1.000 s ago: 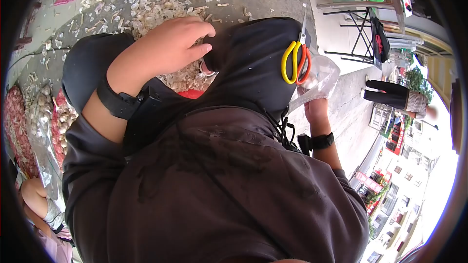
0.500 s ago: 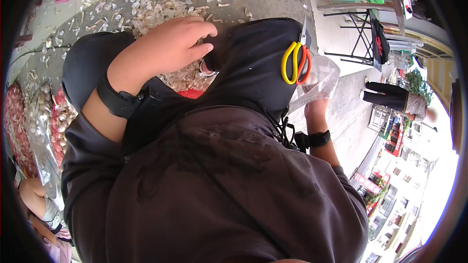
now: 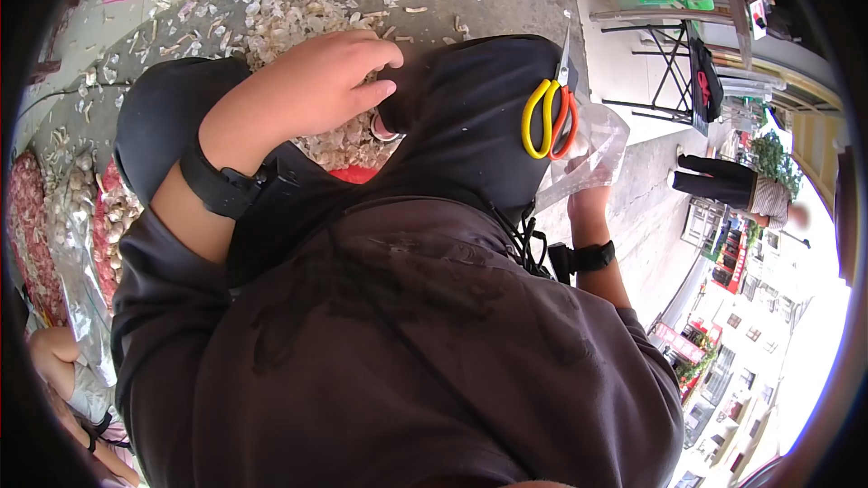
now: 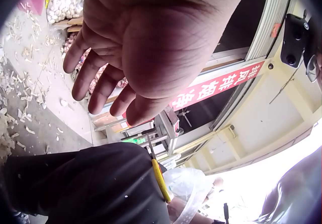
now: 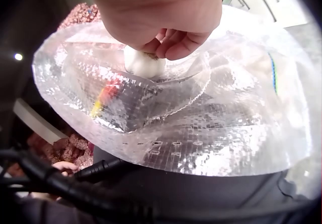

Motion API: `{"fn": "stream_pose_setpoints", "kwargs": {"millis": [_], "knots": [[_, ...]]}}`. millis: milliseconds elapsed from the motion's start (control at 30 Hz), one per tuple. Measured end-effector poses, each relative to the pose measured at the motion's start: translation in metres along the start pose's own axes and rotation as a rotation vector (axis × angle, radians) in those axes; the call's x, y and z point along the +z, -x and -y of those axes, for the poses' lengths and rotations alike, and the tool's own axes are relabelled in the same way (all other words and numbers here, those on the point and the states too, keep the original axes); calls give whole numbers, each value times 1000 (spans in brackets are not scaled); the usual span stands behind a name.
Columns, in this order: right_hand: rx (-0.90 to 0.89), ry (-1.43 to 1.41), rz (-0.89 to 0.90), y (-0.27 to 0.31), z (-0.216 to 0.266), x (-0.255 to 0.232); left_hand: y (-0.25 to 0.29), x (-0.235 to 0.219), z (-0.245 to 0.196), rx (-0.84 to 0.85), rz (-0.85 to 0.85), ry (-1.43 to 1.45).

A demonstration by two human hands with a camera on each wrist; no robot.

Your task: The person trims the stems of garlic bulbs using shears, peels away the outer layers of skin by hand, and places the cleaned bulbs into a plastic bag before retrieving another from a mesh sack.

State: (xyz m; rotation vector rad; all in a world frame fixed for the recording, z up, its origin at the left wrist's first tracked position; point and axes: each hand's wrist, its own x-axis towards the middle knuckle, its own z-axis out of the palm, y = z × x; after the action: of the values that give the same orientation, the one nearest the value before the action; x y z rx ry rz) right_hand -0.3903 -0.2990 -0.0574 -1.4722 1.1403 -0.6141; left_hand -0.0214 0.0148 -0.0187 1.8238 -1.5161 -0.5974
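Observation:
My left hand (image 3: 312,81) hangs palm down above my lap, with loosely bent fingers and nothing held; the left wrist view shows its bare palm (image 4: 156,48). In the right wrist view my right hand (image 5: 161,17) pinches a white garlic bulb (image 5: 144,64) at its top, over the clear woven plastic bag (image 5: 201,143). In the head view the bag (image 3: 601,140) partly covers that hand (image 3: 589,202), beside my right knee. Scissors (image 3: 549,117) with one yellow and one orange handle lie on the right thigh, blades pointing away from me.
Peelings and stem pieces (image 3: 298,9) litter the ground ahead and between my legs. Sacks of garlic (image 3: 34,226) stand at the left, near a seated person's leg (image 3: 54,352). A black folding frame (image 3: 665,72) is at the upper right; a person (image 3: 723,179) stands farther off.
My right hand and wrist have shifted slightly at the bag, whose film has changed shape a little. The seated person's arm at the lower left has moved. My left hand stays almost still.

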Motion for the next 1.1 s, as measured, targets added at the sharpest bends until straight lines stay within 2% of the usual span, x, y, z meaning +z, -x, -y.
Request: {"fn": "stream_pose_setpoints", "kwargs": {"millis": [133,267,367,433,633,1000,1100], "knots": [[-16,119,0,-2,-1,0,0,0,-1,-15,12,-4],[-50,-6,75,8,20,27,0,0,1,-15,6,-12],[104,-262,285,19,35,34,0,0,0,-12,9,-15],[138,-175,374,13,28,29,0,-1,1,-11,12,-14],[280,-376,414,-18,5,17,1,-2,0,-7,29,-27],[243,-93,394,-3,-9,35,2,-2,1,-30,34,-29],[191,159,387,-7,-21,36,3,-2,0,-28,37,-30]]}}
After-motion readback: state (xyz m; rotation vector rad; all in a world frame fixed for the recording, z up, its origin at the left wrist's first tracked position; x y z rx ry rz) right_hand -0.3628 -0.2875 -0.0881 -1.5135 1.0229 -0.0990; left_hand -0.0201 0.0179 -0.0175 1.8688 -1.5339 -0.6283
